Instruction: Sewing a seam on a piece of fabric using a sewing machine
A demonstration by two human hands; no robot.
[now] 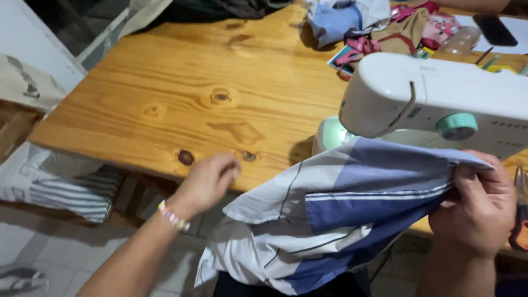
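My right hand (479, 204) grips one end of a blue, white and grey striped cloth (330, 214) just in front of the white sewing machine (434, 93). The cloth hangs from that hand down over the table's front edge toward my lap. My left hand (208, 181) hovers at the table's front edge, left of the cloth and apart from it, fingers curled loosely and holding nothing that I can see. A beaded bracelet (173, 216) circles its wrist.
The wooden table (181, 93) spreads out to the left. A heap of coloured fabric scraps (379, 25) lies behind the machine. Orange-handled scissors (520, 220) sit at the right edge. A striped bag (60, 184) rests on the tiled floor at left.
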